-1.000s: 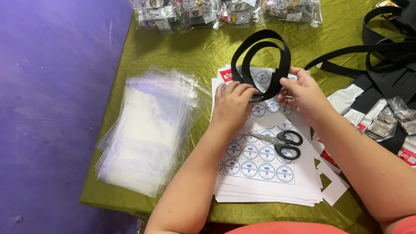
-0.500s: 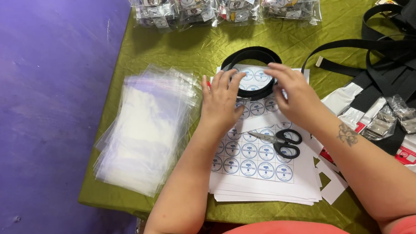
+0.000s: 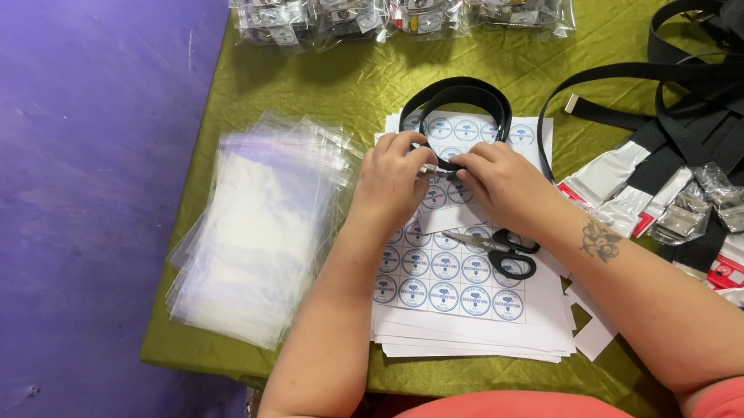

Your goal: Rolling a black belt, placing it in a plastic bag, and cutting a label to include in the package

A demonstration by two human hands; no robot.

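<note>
Both hands pinching the near edge of a coiled black belt (image 3: 460,96): left hand (image 3: 392,181) and right hand (image 3: 498,181) fingertips meet there, scissors (image 3: 499,248) just below the right fingers, on sticker sheets (image 3: 449,282).

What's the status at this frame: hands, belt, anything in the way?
Left hand and right hand both pinching the coiled black belt. Belt lies on sticker sheets. Scissors just under right wrist.

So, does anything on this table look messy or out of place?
Mostly the right side: black straps lie tangled over torn packets. The clear bags are fanned out unevenly, and scissors rest on the sticker sheets. Nothing looks damaged.
</note>
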